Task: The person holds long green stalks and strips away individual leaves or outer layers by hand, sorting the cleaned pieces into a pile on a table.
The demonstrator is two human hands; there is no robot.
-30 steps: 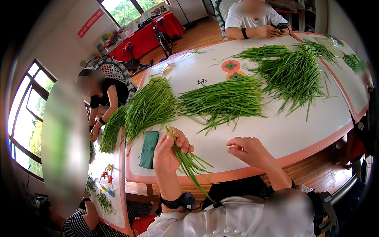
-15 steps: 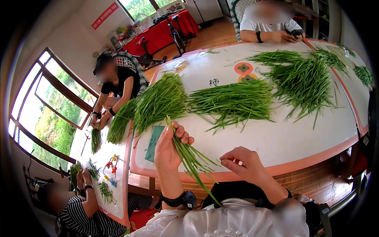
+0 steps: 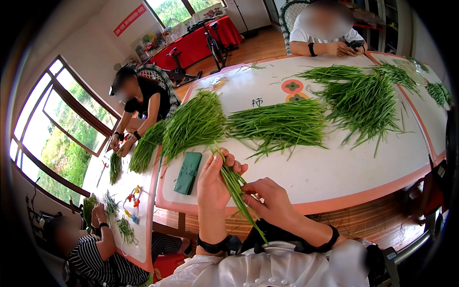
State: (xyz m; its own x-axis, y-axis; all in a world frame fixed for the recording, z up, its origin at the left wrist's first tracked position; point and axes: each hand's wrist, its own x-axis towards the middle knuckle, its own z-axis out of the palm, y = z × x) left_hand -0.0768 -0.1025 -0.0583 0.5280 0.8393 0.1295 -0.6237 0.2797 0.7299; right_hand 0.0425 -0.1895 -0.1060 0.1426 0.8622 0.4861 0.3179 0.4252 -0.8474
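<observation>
The left hand [image 3: 213, 179] grasps a small bunch of green stalks [image 3: 235, 184] – the right hand [image 3: 267, 198] pinches them (above the worktop [image 3: 334, 167] edge).

Red banner [image 3: 129, 19] high on far wall; round orange-green label [image 3: 292, 86] on table [image 3: 334, 167]

The left hand [image 3: 214, 182] covers the middle of the small bunch of green stalks [image 3: 235, 187]. At the far right of the frame, a little green pile [image 3: 439, 92] runs off into the dark rim. The faces of all three other people are blurred.
</observation>
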